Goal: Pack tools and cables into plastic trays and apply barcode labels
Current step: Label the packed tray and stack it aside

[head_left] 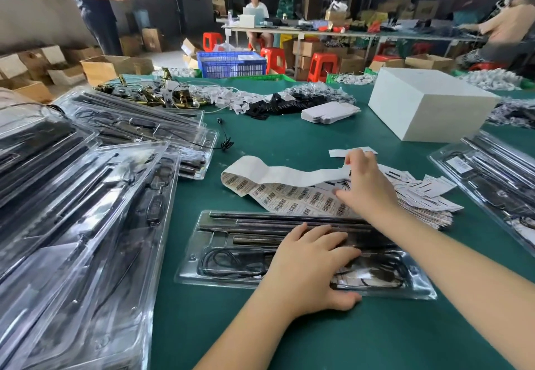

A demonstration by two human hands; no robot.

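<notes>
we have the tray packed with rods and cable, lying on the green table | left hand flat on it, fingers straight | right hand pinching at the barcode label strip | tray looks unlabelled | finished trays stacked left; labelling left

Two bare, sleeveless forearms

One head-worn camera looks forward and down, close over the green tabletop. It faces the tabletop's far edge and the room beyond.
</notes>
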